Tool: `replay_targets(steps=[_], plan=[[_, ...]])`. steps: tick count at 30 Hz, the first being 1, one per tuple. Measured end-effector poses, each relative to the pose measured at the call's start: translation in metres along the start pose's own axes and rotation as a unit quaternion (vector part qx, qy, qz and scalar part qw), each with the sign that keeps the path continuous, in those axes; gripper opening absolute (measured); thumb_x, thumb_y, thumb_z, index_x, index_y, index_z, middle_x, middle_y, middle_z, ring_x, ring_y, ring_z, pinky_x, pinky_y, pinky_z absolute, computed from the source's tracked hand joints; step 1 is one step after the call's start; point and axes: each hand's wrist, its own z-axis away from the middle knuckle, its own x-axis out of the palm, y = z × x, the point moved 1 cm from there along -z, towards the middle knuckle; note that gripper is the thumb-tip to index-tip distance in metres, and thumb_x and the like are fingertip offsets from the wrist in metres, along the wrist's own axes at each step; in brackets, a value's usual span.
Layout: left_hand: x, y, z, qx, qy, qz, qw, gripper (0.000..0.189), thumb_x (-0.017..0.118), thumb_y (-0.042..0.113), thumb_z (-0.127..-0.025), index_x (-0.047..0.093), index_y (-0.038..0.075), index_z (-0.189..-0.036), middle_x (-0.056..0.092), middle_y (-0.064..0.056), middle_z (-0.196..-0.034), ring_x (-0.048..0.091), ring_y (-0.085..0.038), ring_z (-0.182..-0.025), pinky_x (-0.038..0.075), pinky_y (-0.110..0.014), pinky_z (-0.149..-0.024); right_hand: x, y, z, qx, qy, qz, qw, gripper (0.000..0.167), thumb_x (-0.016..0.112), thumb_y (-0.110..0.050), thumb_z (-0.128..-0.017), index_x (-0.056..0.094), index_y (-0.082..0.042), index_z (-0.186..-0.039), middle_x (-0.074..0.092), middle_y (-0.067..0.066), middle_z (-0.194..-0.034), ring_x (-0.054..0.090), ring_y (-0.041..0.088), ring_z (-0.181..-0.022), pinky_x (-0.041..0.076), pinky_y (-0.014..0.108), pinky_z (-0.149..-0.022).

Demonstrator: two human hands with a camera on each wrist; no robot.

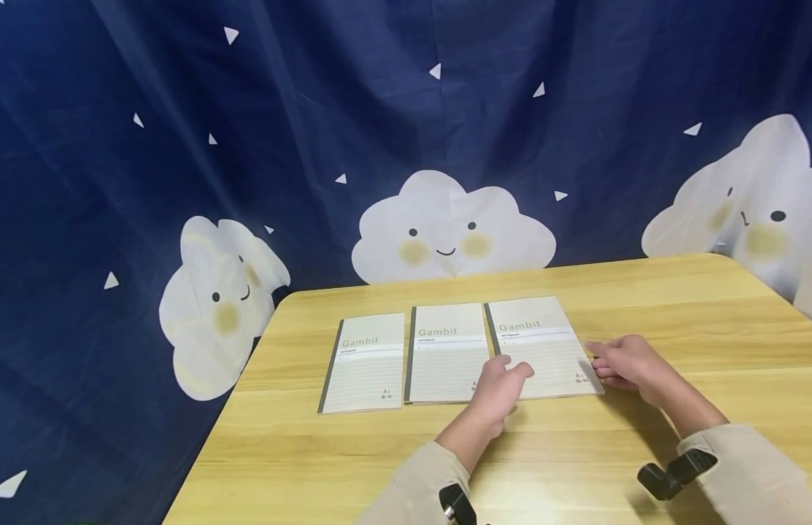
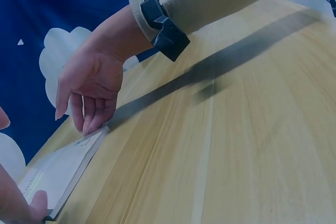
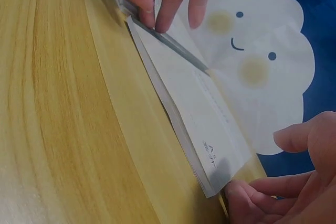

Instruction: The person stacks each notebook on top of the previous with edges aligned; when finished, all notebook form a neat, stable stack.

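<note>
Three pale Gambit notebooks with dark spines lie in a row: a left notebook (image 1: 362, 372), a middle notebook (image 1: 445, 368) and a right notebook (image 1: 533, 350). At the near spine corner of the right one is my left hand (image 1: 497, 390), its extended fingertips touching near the spine (image 3: 170, 45) in the right wrist view. My right hand (image 1: 625, 364) is at that notebook's right edge, near the front corner, fingers against the side. The left wrist view shows the right hand (image 2: 94, 87) with fingers pointing down at the notebook's end (image 2: 68, 163).
The notebooks lie on a light wooden table (image 1: 268, 445). Behind it hangs a dark blue curtain (image 1: 379, 87) with smiling clouds. A black wrist device (image 1: 675, 472) is strapped at the right sleeve, another (image 1: 457, 503) at the left.
</note>
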Motion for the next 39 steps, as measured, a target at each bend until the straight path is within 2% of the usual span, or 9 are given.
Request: replay_targets(steps=[7,15,18,22,28,31,35,37,39], plan=[[0.000,-0.001,0.000,-0.004,-0.007,0.041,0.9991,0.066,0.059,0.024,-0.081,0.039,-0.006,-0.136,0.038,-0.022,-0.141,0.035,-0.039,-0.131,0.028,-0.058,-0.105,0.000,0.002,0.000,-0.011,0.008,-0.003,0.9999,0.070,0.047,-0.033,-0.096,0.029,0.026,-0.130,0.063,0.002,-0.085,0.059,0.002,-0.071,0.054,0.022,-0.066],[0.001,-0.004,-0.003,0.000,-0.004,0.083,0.9966,0.064,0.059,0.020,-0.080,0.039,-0.009,-0.134,0.038,-0.023,-0.141,0.032,-0.038,-0.132,0.023,-0.056,-0.108,0.001,0.003,-0.002,-0.008,0.011,-0.002,0.9999,0.070,0.047,-0.033,-0.096,0.030,0.026,-0.130,0.064,0.001,-0.086,0.059,0.001,-0.072,0.054,0.023,-0.066],[0.001,-0.005,-0.003,0.000,0.001,0.082,0.9967,0.057,0.060,0.019,-0.079,0.045,-0.009,-0.127,0.041,-0.021,-0.139,0.035,-0.037,-0.130,0.025,-0.057,-0.107,0.001,0.004,-0.003,-0.006,0.014,0.002,0.9999,0.070,0.047,-0.034,-0.096,0.030,0.025,-0.130,0.062,0.003,-0.088,0.058,0.002,-0.072,0.054,0.023,-0.066],[0.002,-0.006,-0.002,-0.005,0.006,0.071,0.9975,0.054,0.060,0.018,-0.080,0.048,-0.007,-0.127,0.043,-0.020,-0.138,0.036,-0.038,-0.130,0.026,-0.058,-0.106,0.001,0.005,-0.003,-0.005,0.020,0.012,0.9997,0.069,0.048,-0.035,-0.096,0.032,0.024,-0.129,0.057,0.005,-0.091,0.054,0.003,-0.072,0.053,0.022,-0.066],[0.003,-0.010,-0.001,-0.001,0.007,0.079,0.9968,0.056,0.057,0.009,-0.082,0.042,-0.008,-0.134,0.038,-0.025,-0.141,0.033,-0.040,-0.133,0.026,-0.056,-0.108,0.002,0.006,-0.002,-0.009,0.022,0.016,0.9996,0.069,0.048,-0.035,-0.096,0.033,0.024,-0.129,0.056,0.006,-0.091,0.055,0.003,-0.072,0.053,0.022,-0.066],[0.003,-0.012,-0.002,0.016,0.006,0.093,0.9955,0.056,0.053,0.003,-0.083,0.038,-0.011,-0.135,0.034,-0.028,-0.143,0.028,-0.041,-0.135,0.023,-0.055,-0.109,0.003,0.006,-0.001,-0.012,0.025,0.020,0.9994,0.068,0.049,-0.034,-0.096,0.035,0.024,-0.128,0.057,0.004,-0.088,0.055,0.003,-0.071,0.052,0.021,-0.065],[0.003,-0.017,-0.003,0.033,0.013,0.106,0.9938,0.044,0.049,-0.005,-0.082,0.048,-0.010,-0.126,0.048,-0.023,-0.131,0.038,-0.036,-0.128,0.026,-0.053,-0.109,0.005,0.007,-0.002,-0.018,0.032,0.029,0.9989,0.066,0.049,-0.034,-0.096,0.039,0.023,-0.127,0.055,-0.002,-0.078,0.053,0.002,-0.066,0.051,0.020,-0.061],[0.003,-0.019,-0.004,0.038,0.019,0.109,0.9931,0.038,0.048,-0.008,-0.082,0.053,-0.009,-0.119,0.055,-0.017,-0.117,0.046,-0.029,-0.117,0.033,-0.048,-0.105,0.005,0.007,-0.001,-0.020,0.034,0.034,0.9986,0.065,0.049,-0.033,-0.096,0.040,0.023,-0.126,0.054,-0.003,-0.075,0.052,0.003,-0.065,0.050,0.020,-0.061],[0.004,-0.021,-0.005,0.042,0.024,0.109,0.9929,0.032,0.046,-0.011,-0.081,0.057,-0.007,-0.112,0.058,-0.011,-0.101,0.052,-0.022,-0.097,0.043,-0.038,-0.092,0.006,0.008,-0.001,-0.021,0.038,0.042,0.9982,0.064,0.049,-0.033,-0.095,0.041,0.023,-0.126,0.054,-0.003,-0.075,0.052,0.003,-0.066,0.051,0.020,-0.061]])
